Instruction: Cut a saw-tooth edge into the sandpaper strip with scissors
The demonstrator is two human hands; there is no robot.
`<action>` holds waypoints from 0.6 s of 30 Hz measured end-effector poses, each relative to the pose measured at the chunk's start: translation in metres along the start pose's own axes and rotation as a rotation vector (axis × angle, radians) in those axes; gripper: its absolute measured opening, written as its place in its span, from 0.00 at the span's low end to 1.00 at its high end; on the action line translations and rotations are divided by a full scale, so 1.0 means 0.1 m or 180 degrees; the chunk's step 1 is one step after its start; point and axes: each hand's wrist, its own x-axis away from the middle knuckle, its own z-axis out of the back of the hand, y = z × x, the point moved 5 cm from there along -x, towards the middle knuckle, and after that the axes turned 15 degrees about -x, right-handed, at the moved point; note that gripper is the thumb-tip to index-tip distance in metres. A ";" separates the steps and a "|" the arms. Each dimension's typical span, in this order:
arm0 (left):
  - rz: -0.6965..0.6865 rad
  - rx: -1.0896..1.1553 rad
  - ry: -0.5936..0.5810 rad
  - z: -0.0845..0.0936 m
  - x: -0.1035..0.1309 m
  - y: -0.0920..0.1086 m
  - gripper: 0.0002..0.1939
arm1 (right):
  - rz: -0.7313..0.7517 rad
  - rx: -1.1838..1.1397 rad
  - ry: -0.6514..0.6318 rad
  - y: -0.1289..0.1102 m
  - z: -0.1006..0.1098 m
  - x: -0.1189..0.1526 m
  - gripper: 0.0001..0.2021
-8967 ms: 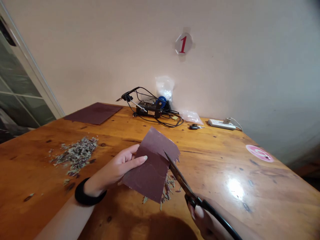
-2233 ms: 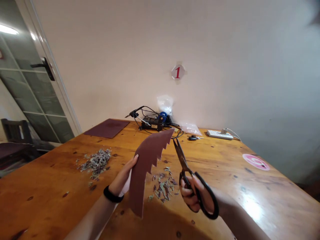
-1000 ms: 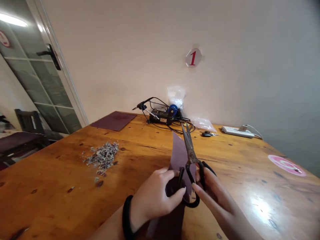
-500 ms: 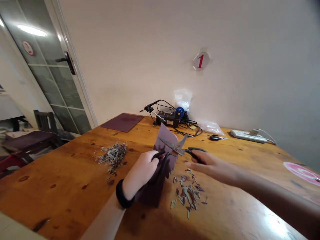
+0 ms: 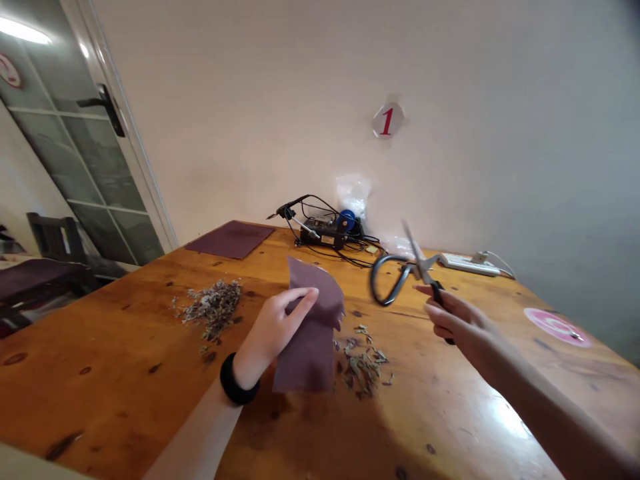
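My left hand (image 5: 280,323) pinches a dark purple sheet (image 5: 307,353) between thumb and fingers, just above the table. The sheet's right edge is jagged and its top right corner is curved. Over to the right, my right hand (image 5: 457,313) grips one handle of a pair of black-handled scissors (image 5: 423,268). Their blades are spread apart, and one points upward; the other handle loop hangs to the left. The scissors are clear of the sheet. Small cut scraps (image 5: 364,367) lie on the table just right of the sheet.
Left of my hand is a heap of dried flower-like bits (image 5: 213,307). Another purple sheet (image 5: 231,239) lies at the back left. A soldering station (image 5: 323,233) with cables, a plastic bag (image 5: 353,193) and a power strip (image 5: 467,265) line the wall side of the wooden table (image 5: 150,413).
My right hand has drawn the scissors away from the sheet, to the right and up. My left hand no longer touches the scissors and holds only the sheet. The view has shifted right.
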 end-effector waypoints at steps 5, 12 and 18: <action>-0.0176 -0.0180 0.0357 0.12 0.00 0.01 0.19 | -0.0169 -0.1147 0.0273 0.03 0.32 0.10 0.19; 0.0065 -0.0420 0.0740 0.05 -0.06 -0.26 0.15 | -0.0990 -0.1935 0.0529 0.21 0.47 0.26 0.24; 0.0196 -0.0017 0.0880 0.02 -0.07 -0.36 0.18 | -0.1135 -0.1907 0.0257 0.50 0.33 0.21 0.17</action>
